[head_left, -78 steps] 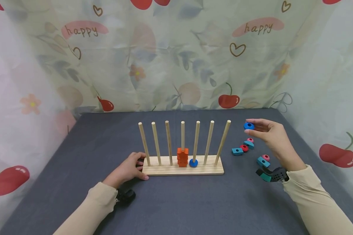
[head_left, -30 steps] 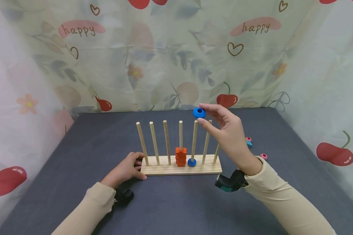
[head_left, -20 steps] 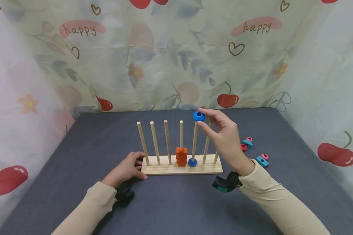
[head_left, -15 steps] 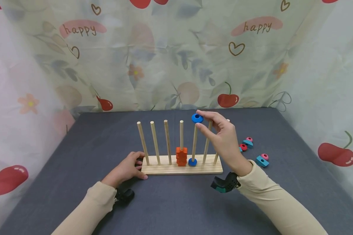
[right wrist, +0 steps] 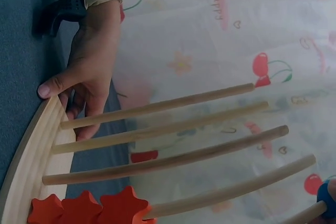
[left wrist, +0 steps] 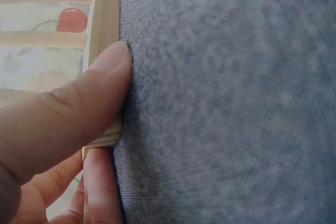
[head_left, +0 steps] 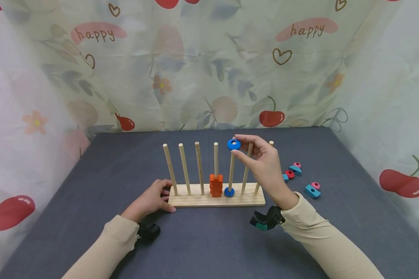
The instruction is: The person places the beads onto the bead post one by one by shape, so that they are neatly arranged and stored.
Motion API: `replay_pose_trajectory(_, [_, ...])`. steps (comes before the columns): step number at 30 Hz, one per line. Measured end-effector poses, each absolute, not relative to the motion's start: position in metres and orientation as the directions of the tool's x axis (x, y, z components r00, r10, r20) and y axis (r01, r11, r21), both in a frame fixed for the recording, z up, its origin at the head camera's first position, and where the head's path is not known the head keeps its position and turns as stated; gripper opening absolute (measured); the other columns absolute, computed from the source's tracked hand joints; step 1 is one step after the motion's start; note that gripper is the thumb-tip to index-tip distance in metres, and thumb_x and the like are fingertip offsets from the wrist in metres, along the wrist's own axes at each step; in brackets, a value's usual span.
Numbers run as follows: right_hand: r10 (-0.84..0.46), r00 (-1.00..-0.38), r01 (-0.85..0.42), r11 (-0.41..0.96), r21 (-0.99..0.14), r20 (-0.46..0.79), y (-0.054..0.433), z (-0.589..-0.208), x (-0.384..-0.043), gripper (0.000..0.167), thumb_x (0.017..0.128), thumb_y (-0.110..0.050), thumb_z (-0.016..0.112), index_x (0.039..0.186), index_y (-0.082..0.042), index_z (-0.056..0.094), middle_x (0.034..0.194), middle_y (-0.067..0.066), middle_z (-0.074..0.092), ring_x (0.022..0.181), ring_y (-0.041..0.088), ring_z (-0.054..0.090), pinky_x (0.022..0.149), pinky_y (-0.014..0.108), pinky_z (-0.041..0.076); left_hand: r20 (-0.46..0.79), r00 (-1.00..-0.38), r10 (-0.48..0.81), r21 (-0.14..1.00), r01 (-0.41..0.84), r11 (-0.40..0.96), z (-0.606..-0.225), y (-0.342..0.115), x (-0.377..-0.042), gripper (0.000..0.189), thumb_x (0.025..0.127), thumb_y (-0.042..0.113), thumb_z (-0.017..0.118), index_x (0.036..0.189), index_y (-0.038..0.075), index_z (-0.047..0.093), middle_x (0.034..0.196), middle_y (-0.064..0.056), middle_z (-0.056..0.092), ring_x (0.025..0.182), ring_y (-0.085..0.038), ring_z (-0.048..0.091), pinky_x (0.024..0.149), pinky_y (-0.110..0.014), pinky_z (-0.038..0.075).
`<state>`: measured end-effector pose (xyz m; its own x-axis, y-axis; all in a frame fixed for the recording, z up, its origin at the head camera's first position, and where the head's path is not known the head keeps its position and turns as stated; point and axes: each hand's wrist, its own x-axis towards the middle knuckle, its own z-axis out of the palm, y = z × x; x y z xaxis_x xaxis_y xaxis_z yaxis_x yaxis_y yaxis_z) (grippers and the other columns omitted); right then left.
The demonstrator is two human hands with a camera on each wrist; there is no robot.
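Observation:
A wooden peg board [head_left: 188,200] with several upright pegs stands on the dark cloth. My left hand [head_left: 154,198] grips its left end, thumb along the front edge and fingers around the end, as the left wrist view shows up close. Thumb and fingertips of my right hand [head_left: 265,161] pinch a blue ring bead [head_left: 233,144] at the top of the fifth peg from the left. The peg's pale tip shows through the bead's hole. Another blue bead [head_left: 229,192] sits at the foot of that peg. Orange star-shaped beads [right wrist: 79,208] are stacked on the fourth peg.
Right of the board lie loose beads: a red one [head_left: 290,174], pink ones [head_left: 315,186], a teal block [head_left: 312,191] and a teal half-round [head_left: 295,169]. Another teal piece is partly hidden behind my right hand. A patterned curtain [head_left: 202,69] hangs behind the table.
My right hand has carried the blue bead from the right over to the fifth peg, then lowered it onto the peg's tip. The left hand keeps its grip on the board.

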<state>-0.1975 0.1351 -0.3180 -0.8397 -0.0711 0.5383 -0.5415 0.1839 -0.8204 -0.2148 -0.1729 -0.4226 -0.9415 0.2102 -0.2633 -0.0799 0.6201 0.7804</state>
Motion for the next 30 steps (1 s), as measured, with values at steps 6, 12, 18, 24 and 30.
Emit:
replay_pose_trajectory(6, [-0.049, -0.873, -0.488, 0.117, -0.865, 0.486, 0.132, -0.324, -0.199, 0.04, 0.085, 0.0, 0.071, 0.123, 0.002, 0.057, 0.119, 0.016, 0.063, 0.097, 0.008, 0.064, 0.084, 0.02, 0.055, -0.266, -0.943, 0.202, 0.775, -0.084, 0.626, -0.422, -0.172, -0.215, 0.08, 0.064, 0.0, 0.088, 0.135, 0.001, 0.048, 0.13, -0.017, 0.039, 0.117, -0.031, 0.049, 0.096, -0.04, 0.051])
replay_pose_trajectory(12, [-0.032, -0.911, -0.411, 0.129, -0.902, 0.411, 0.131, -0.333, -0.198, 0.039, 0.086, -0.004, 0.071, 0.122, 0.002, 0.056, 0.117, 0.015, 0.062, 0.097, 0.009, 0.063, 0.086, 0.018, 0.054, -0.26, -0.943, 0.206, 0.78, -0.08, 0.621, -0.421, -0.172, -0.215, 0.08, 0.065, -0.001, 0.087, 0.135, 0.001, 0.048, 0.13, -0.017, 0.038, 0.118, -0.032, 0.048, 0.097, -0.04, 0.051])
replay_pose_trajectory(18, [-0.026, -0.94, -0.339, 0.164, -0.927, 0.339, 0.132, -0.349, -0.197, 0.039, 0.087, -0.01, 0.072, 0.121, -0.001, 0.057, 0.114, 0.014, 0.063, 0.1, 0.013, 0.062, 0.088, 0.018, 0.053, -0.257, -0.945, 0.202, 0.777, -0.078, 0.625, -0.421, -0.172, -0.215, 0.081, 0.065, -0.001, 0.087, 0.135, 0.001, 0.048, 0.13, -0.017, 0.039, 0.117, -0.031, 0.048, 0.097, -0.04, 0.051])
replay_pose_trajectory(24, [-0.043, -0.951, -0.307, 0.217, -0.927, 0.305, 0.134, -0.368, -0.195, 0.039, 0.087, -0.014, 0.072, 0.121, -0.004, 0.057, 0.116, 0.012, 0.062, 0.105, 0.02, 0.061, 0.094, 0.027, 0.053, -0.25, -0.947, 0.2, 0.778, -0.073, 0.624, -0.422, -0.172, -0.214, 0.08, 0.064, -0.002, 0.087, 0.134, 0.001, 0.048, 0.13, -0.017, 0.039, 0.117, -0.032, 0.049, 0.096, -0.039, 0.052])
replay_pose_trajectory(30, [-0.053, -0.961, -0.277, 0.247, -0.928, 0.273, 0.135, -0.384, -0.194, 0.038, 0.087, -0.011, 0.073, 0.12, -0.004, 0.057, 0.118, 0.012, 0.062, 0.106, 0.023, 0.061, 0.099, 0.047, 0.05, -0.247, -0.948, 0.2, 0.779, -0.072, 0.623, -0.423, -0.172, -0.214, 0.08, 0.064, -0.002, 0.088, 0.134, 0.0, 0.049, 0.128, -0.017, 0.039, 0.116, -0.031, 0.049, 0.096, -0.039, 0.052])
